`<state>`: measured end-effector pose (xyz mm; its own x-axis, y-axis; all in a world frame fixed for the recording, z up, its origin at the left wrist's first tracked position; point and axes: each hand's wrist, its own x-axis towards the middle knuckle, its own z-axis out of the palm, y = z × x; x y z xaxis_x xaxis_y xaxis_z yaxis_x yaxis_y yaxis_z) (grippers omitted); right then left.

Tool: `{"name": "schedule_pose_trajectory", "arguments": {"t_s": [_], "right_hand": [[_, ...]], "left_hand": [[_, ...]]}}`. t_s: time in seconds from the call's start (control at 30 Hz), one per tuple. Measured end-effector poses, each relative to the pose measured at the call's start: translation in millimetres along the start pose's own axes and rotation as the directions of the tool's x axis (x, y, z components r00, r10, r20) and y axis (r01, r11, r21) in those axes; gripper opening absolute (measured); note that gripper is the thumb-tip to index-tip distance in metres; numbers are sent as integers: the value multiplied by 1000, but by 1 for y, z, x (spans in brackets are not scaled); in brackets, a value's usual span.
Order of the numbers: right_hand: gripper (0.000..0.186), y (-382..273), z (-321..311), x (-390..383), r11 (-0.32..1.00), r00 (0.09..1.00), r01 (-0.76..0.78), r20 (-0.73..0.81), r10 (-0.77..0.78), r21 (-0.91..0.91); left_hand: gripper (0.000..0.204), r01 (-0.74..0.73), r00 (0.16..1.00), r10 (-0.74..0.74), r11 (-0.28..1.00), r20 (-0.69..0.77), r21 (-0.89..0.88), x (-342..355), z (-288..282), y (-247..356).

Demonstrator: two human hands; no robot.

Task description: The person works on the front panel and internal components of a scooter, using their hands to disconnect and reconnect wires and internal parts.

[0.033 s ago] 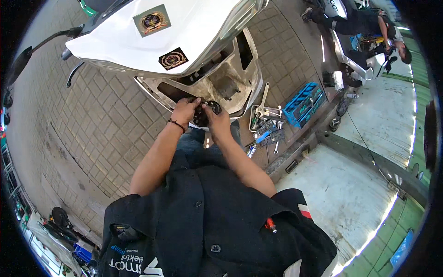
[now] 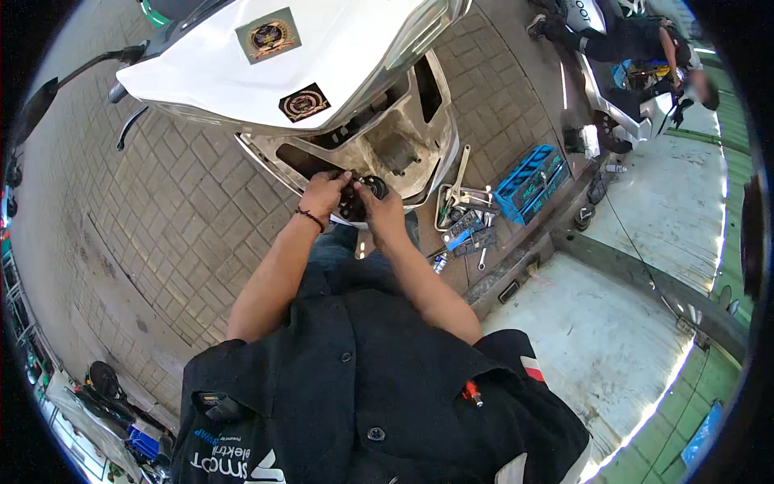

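Both my hands work close together at the lower front of a white scooter [image 2: 322, 48], whose front compartment is dusty and bare. Between them is a dark part [image 2: 352, 211] with holes or knobs on it, too small to make out its kind. My left hand [image 2: 322, 194] pinches its left side, fingertips pressed in. On the other side my right hand [image 2: 385, 211] grips it with the thumb up, beside a round black piece [image 2: 374, 186]. The fingers hide much of the part, and I cannot tell whether it is attached to the scooter.
Right of the scooter, a tray [image 2: 442, 211] of tools stands beside a blue toolbox [image 2: 530, 184]. A wrench [image 2: 482, 258] lies on the paving nearby. A raised kerb [image 2: 516, 278] runs along the right. Another person [image 2: 629, 39] works by a second white scooter at the upper right.
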<state>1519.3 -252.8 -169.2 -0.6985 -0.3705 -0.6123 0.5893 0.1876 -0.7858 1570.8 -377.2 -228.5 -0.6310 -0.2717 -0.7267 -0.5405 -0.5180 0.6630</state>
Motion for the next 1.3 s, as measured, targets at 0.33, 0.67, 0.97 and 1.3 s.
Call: {"name": "schedule_pose_trajectory", "arguments": {"t_s": [0.33,0.67,0.97,1.3], "right_hand": [[29,9,14,-9,980,975,175,-153,-160,91],[31,-3,-7,8,876,973,179,-48,-224,-448],[35,-10,-10,14,821,964,245,38,-264,-515],[24,-18,-5,4,786,945,269,-6,-327,-557]], "left_hand": [[32,14,990,23,967,-142,253,-10,9,8],[36,-18,998,10,990,56,137,-9,2,14],[50,112,989,-68,920,-129,376,-16,10,34],[41,143,956,-136,990,-260,6,-2,19,8]]}}
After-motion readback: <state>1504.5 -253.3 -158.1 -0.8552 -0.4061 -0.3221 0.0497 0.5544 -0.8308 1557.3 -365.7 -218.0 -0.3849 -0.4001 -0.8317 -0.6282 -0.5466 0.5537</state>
